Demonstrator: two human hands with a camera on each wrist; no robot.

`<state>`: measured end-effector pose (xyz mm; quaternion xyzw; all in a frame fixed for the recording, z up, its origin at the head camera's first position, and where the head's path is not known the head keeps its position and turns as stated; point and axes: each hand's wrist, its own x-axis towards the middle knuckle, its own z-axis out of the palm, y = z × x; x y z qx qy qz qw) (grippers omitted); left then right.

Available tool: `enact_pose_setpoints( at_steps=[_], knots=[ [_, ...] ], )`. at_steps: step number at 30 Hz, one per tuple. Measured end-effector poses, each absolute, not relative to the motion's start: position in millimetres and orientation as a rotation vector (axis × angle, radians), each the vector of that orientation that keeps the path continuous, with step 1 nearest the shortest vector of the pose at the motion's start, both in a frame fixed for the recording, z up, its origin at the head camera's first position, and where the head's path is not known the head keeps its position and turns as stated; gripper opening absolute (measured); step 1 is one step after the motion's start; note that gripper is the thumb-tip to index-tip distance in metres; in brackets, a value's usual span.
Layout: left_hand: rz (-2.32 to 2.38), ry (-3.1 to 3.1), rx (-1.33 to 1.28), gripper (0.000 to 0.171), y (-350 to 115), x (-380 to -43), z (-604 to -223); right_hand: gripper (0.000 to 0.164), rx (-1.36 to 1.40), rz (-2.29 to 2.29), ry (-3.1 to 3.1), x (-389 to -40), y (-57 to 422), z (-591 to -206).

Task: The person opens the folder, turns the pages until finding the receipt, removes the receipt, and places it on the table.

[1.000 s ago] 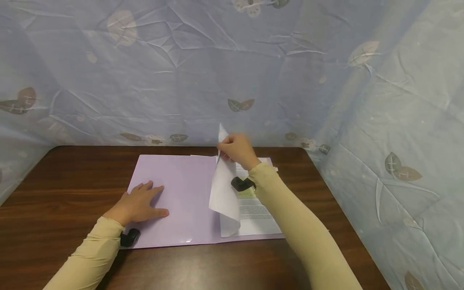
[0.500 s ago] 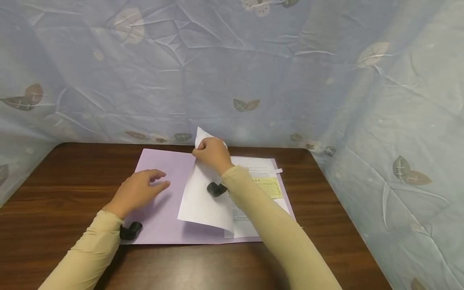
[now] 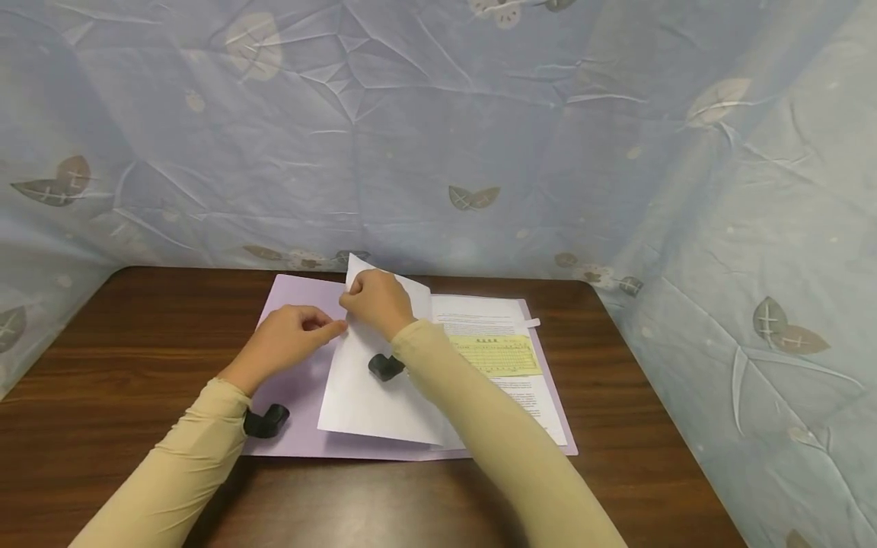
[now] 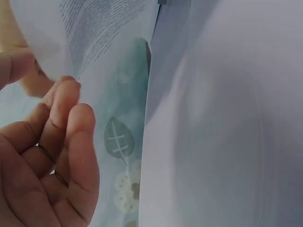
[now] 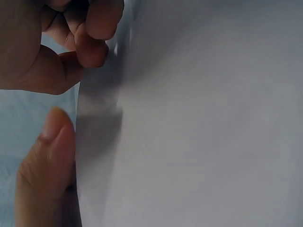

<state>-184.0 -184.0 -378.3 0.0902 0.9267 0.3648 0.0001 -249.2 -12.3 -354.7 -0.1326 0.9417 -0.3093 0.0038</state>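
A thin white sheet of paper [image 3: 363, 399] stands half lifted above an open pale-purple folder [image 3: 298, 293], leaning over toward its left-hand cover; its visible face is plain, and its upper left corner points up. The right hand [image 3: 378, 303] pinches this sheet along its left edge, just below that corner. The left hand [image 3: 282, 340] is relaxed and not gripping: its fingers are loosely bent and its thumb reaches to just beside the same edge, lower down; whether it touches the paper I cannot tell. In the left wrist view, lines of print show on paper beyond the fingers.

On the folder's right-hand side lies a white page of printed text [image 3: 476, 307], some lower lines reddish, with a yellow rectangular printed slip [image 3: 503, 356] across its middle. A small white tab [image 3: 533, 323] sticks out past the right border.

Both arms wear cream-coloured long sleeves [image 3: 510, 426], with a small black device [image 3: 267, 421] at each wrist. The folder rests on a dark brown wood-grain worktop [image 3: 137, 365]. Behind it hangs a creased pale-blue curtain with leaf patterns [image 3: 411, 152].
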Motion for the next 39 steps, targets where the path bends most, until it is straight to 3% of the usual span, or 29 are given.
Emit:
enact_pose_setpoints(
  at_steps=[8,18,30,39],
  knots=[
    [1.175,2.878,0.311,0.023,-179,-185,-382,0.022,-0.417,-0.889,2.969,-246,-19,-360],
    [1.131,2.889,0.278,0.021,-179,-186,-386,0.027,-0.502,-1.004,2.939,-246,11,-364],
    [1.097,2.931,0.254,0.020,-188,-184,-394,0.011,-0.492,-0.855,2.970,-260,149,-390],
    [1.051,2.936,0.215,0.021,-196,-180,-398,0.025,-0.440,-0.550,2.989,-245,244,-423]
  ],
)
